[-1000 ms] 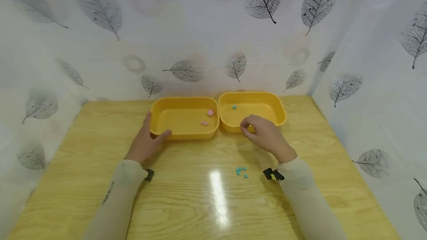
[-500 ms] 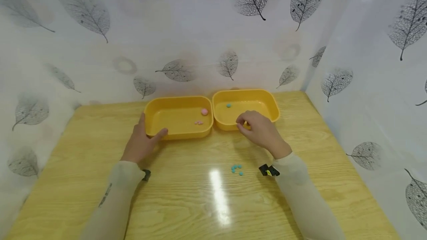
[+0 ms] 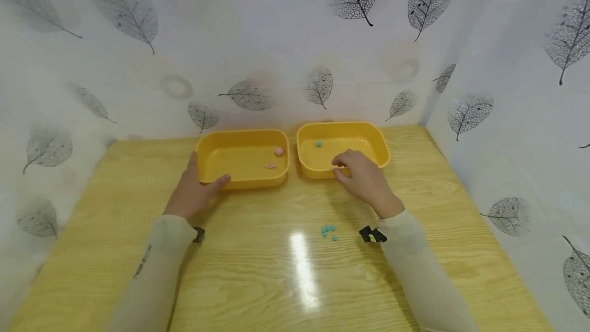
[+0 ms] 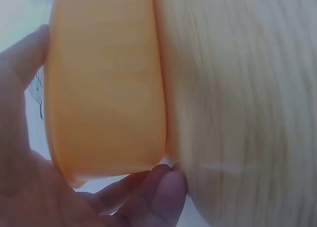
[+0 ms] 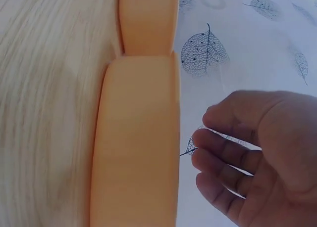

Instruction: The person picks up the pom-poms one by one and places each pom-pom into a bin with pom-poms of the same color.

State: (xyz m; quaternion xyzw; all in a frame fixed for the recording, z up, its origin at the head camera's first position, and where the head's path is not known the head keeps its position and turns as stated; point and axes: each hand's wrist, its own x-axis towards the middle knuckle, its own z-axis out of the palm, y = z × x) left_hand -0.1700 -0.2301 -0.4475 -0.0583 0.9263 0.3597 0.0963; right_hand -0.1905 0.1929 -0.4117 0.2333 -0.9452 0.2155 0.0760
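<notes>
My left hand [image 3: 189, 193] grips the left end of a yellow plastic tray [image 3: 244, 185], its thumb at the front rim. In the left wrist view, fingers [image 4: 168, 197] curl by the tray's lower end. A round pink ball [image 3: 278, 151] and a few tiny pink pieces [image 3: 270, 166] lie inside that tray. My right hand [image 3: 366, 181] hovers over the front rim of a second yellow tray [image 3: 315, 172], with loosely bent fingers and nothing visible between them. One small teal piece [image 3: 319, 144] lies in this right tray.
Several small teal pieces [image 3: 328, 232] lie on the wood-grain table [image 3: 249, 270] before the right tray. A white leaf-print curtain [image 3: 276, 40] stands behind the trays and along both sides. A narrow gap separates the trays.
My left hand has shifted the left tray slightly left, opening a small gap between the two trays. The right thumb and index finger have parted a little. The head view has shifted slightly.
</notes>
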